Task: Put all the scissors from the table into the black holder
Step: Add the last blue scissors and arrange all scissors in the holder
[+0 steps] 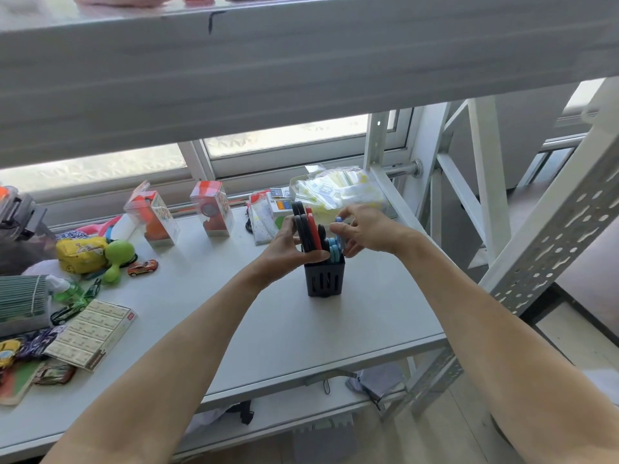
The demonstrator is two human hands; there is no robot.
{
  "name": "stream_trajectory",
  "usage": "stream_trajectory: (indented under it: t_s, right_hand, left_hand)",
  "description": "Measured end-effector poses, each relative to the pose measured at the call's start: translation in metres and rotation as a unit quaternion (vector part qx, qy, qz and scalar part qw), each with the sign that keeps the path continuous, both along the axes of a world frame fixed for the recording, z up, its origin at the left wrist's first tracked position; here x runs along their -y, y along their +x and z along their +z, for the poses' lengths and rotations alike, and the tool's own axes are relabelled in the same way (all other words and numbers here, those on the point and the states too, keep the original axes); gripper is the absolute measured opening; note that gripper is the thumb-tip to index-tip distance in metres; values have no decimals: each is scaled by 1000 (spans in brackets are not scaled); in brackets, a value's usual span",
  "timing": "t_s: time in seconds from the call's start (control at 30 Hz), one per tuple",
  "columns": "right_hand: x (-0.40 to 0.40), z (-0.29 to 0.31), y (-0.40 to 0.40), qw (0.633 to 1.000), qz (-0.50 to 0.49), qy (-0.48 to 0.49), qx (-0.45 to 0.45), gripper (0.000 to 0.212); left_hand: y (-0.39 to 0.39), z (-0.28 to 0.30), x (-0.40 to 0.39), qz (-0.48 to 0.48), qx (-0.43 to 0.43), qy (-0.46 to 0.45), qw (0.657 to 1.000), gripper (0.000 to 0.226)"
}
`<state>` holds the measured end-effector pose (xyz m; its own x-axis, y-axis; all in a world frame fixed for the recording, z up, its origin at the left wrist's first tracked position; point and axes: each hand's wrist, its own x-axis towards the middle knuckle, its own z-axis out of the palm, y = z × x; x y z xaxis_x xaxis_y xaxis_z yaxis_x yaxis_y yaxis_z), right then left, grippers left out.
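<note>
Left hand (284,251) grips the black scissors (303,229) in the holder (323,279); right hand (365,231) pinches blue scissors (338,226).

No text can be read. The flat beige printed box (91,332) at lower left carries rows of print too small to make out; the clear red-and-white packages (212,207) show only blurred graphics.

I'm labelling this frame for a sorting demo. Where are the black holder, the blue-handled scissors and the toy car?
black holder (324,281), head view, slotted front wall.
blue-handled scissors (333,251), head view, blue handle loop.
toy car (142,267), head view, its roof.
</note>
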<state>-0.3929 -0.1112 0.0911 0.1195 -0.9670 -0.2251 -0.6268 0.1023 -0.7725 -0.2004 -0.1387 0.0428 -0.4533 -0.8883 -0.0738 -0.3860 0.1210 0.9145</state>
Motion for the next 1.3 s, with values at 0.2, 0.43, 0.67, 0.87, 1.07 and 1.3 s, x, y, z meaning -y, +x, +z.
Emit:
stream_trajectory:
  t_s: [0.2,0.43,0.67,0.87,1.07,1.3]
  right_hand:
    - [-7,-25,6,999,-37,-4,17,39]
    - [-9,-25,-18,998,55,4,32,69]
    - [-6,-21,-14,993,74,-44,-75,67]
    - [-10,-25,-13,987,79,-54,-128,69]
    - [-15,-21,-9,986,68,-120,-89,68]
    - [-14,-17,10,980,29,-195,-37,40]
  left_hand:
    - [4,-1,1,0,4,-13,1000,75]
    - [7,1,4,-39,32,6,999,86]
    - [8,-5,1,-67,29,21,997,71]
    - [6,-13,-2,-48,20,-20,998,62]
    - [7,-20,0,-29,16,-21,999,56]
    - [8,-22,0,-20,14,-23,999,52]
